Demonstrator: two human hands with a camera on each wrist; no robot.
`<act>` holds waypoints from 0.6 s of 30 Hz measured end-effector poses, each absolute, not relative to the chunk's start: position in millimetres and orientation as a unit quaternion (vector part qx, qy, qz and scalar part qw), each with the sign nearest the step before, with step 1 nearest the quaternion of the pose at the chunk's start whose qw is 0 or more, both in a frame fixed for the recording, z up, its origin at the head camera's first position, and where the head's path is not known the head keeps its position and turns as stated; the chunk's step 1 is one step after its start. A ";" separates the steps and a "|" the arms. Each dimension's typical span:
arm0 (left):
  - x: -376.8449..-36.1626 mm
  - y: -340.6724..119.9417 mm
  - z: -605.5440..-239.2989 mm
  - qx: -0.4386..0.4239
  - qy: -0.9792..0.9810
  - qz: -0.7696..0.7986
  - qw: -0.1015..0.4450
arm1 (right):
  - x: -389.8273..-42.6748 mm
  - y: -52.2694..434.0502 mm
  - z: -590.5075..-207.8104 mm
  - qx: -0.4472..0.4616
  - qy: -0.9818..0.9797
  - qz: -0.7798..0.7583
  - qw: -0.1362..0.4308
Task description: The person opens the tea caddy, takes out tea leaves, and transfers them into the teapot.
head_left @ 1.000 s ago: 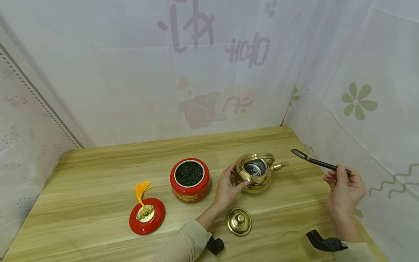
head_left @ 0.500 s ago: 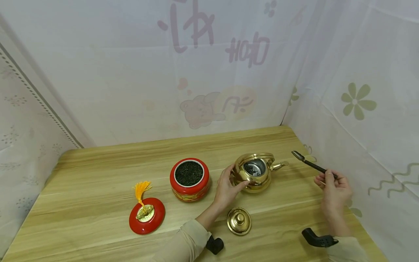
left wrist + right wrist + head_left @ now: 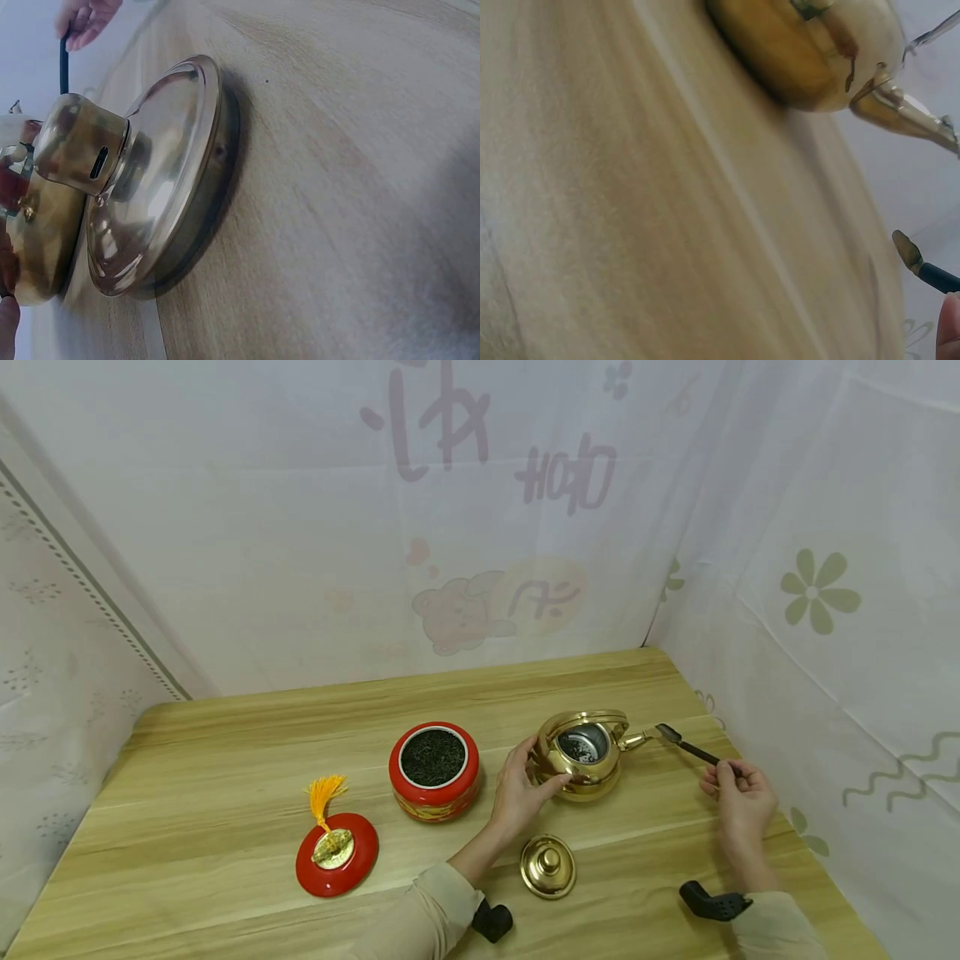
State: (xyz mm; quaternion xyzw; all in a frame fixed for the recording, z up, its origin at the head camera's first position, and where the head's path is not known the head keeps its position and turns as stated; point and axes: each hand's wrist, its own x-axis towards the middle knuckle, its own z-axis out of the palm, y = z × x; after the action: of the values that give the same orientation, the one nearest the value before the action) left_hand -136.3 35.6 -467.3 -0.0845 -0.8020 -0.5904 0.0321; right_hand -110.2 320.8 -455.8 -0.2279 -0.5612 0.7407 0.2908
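Note:
A brass teapot (image 3: pixel 592 787) with its top uncovered has a metal strainer (image 3: pixel 596 742) inside, with dark bits in it. My left hand (image 3: pixel 519 793) grips the pot's left side, thumb on the front. To the right of the spout, my right hand (image 3: pixel 747 806) pinches the black handle of a small tea scoop (image 3: pixel 697 752) between thumb and fingers. The scoop's metal end overlaps the spout tip in the head view; in the right wrist view the scoop (image 3: pixel 907 251) appears apart from the spout (image 3: pixel 896 116). The brass teapot lid (image 3: pixel 550 865) lies in front of the pot, knob up.
Left of the pot stands a red canister (image 3: pixel 437 811) full of dark tea leaves (image 3: pixel 433 758). Its red lid (image 3: pixel 362 843) with a yellow tassel (image 3: pixel 326 797) lies further left. Printed white cloth (image 3: pixel 300 568) hangs behind and beside the wooden table (image 3: pixel 225 760).
My right hand has moved left with the tea scoop, bringing the scoop's end lower and closer to the spout. My left hand, the teapot and the other things have stayed put.

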 end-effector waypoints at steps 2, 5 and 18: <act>-136.7 35.5 -467.7 -0.085 -0.801 -0.592 0.031 | -111.7 321.6 -460.8 -0.232 -0.567 0.736 0.288; -136.8 35.3 -467.9 -0.086 -0.798 -0.595 0.031 | -114.1 323.2 -468.7 -0.237 -0.573 0.732 0.282; -137.9 36.6 -467.8 -0.085 -0.802 -0.591 0.029 | -117.1 324.9 -482.0 -0.256 -0.655 0.674 0.225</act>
State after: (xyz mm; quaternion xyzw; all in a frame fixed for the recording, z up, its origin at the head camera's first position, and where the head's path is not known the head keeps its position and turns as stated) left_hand -137.9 36.6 -467.8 -0.0851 -0.8016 -0.5910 0.0291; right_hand -117.1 324.9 -482.0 -0.2559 -0.6549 0.6745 0.2250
